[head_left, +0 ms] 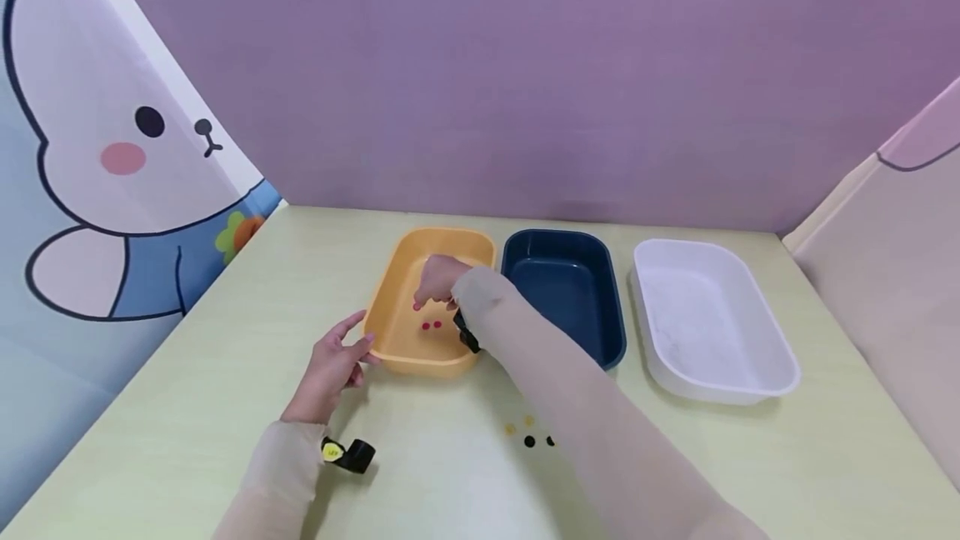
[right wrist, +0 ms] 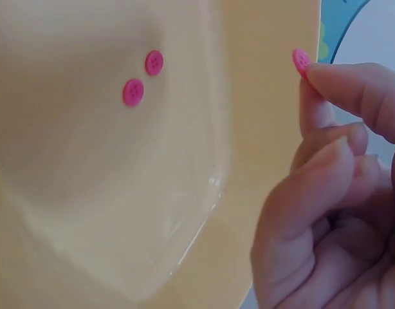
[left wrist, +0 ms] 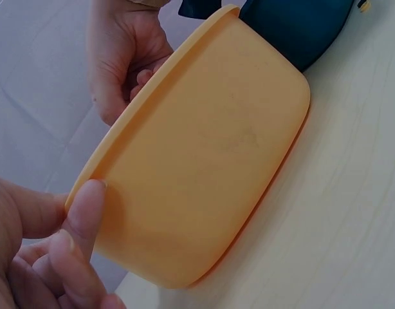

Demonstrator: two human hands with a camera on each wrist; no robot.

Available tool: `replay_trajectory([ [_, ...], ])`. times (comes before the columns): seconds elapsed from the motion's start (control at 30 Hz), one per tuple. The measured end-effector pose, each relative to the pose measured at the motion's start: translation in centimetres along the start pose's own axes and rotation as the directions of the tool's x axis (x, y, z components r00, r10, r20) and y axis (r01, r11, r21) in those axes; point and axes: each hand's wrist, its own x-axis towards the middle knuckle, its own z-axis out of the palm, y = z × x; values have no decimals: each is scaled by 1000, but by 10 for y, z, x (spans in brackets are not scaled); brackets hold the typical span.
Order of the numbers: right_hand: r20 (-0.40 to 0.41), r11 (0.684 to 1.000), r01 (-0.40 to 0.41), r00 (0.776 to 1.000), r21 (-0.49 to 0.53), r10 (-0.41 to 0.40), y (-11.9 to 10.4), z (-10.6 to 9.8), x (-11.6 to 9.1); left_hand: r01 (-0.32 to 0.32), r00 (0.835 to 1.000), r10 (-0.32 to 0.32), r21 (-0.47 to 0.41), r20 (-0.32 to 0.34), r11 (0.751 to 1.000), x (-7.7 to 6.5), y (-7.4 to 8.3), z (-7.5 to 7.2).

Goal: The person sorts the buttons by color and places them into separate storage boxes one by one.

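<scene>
My right hand (head_left: 438, 277) is over the orange-yellow tray (head_left: 431, 367), pinching a pink button (right wrist: 301, 62) between thumb and forefinger. Below it, two more pink buttons (right wrist: 133, 92) lie side by side on the tray floor; their four holes show in the right wrist view. At the tray's near left corner my left hand (head_left: 333, 369) grips the rim, thumb and a finger on either side of the wall (left wrist: 184, 174), as the left wrist view shows.
A dark blue tray (head_left: 617, 315) stands just right of the yellow one, and a white tray (head_left: 720, 394) farther right. On the table in front, two yellow buttons (head_left: 510, 429) and two black buttons (head_left: 529, 441) lie beside my right forearm, which partly covers one black button.
</scene>
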Motion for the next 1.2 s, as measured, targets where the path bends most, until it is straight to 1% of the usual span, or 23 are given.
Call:
replay_trajectory([
  [0.13,25,1000,-24,999,-12,24,1,4,3,-5,1000,5,-9,-3,1000,0,-1,0],
  [0.37,18,997,-69,997,-21,70,1,7,3,5,1000,-5,-2,-6,1000,1,-1,2],
  [0.53,22,997,-71,997,-12,71,3,10,10,5,1000,-5,-5,-11,1000,2,-2,2],
  [0.73,32,998,-43,999,-46,44,5,10,15,4,1000,-4,-14,-13,1000,3,-2,3],
  [0.8,31,999,-32,999,-37,33,6,8,12,4,1000,-4,-13,-6,1000,2,-1,4],
  [0.93,27,1000,-15,1000,27,15,6,2,0,5,1000,-5,-4,2,1000,2,0,4],
  [1.03,24,999,9,1000,37,-10,6,-2,-9,8,1000,-8,8,-2,1000,2,1,3],
  [1.1,25,999,26,999,23,-27,8,-5,-14,11,1000,-11,12,-5,1000,2,1,3],
  [1.2,37,1000,26,999,11,-27,12,-7,-22,15,1000,-15,11,-7,1000,1,1,2],
])
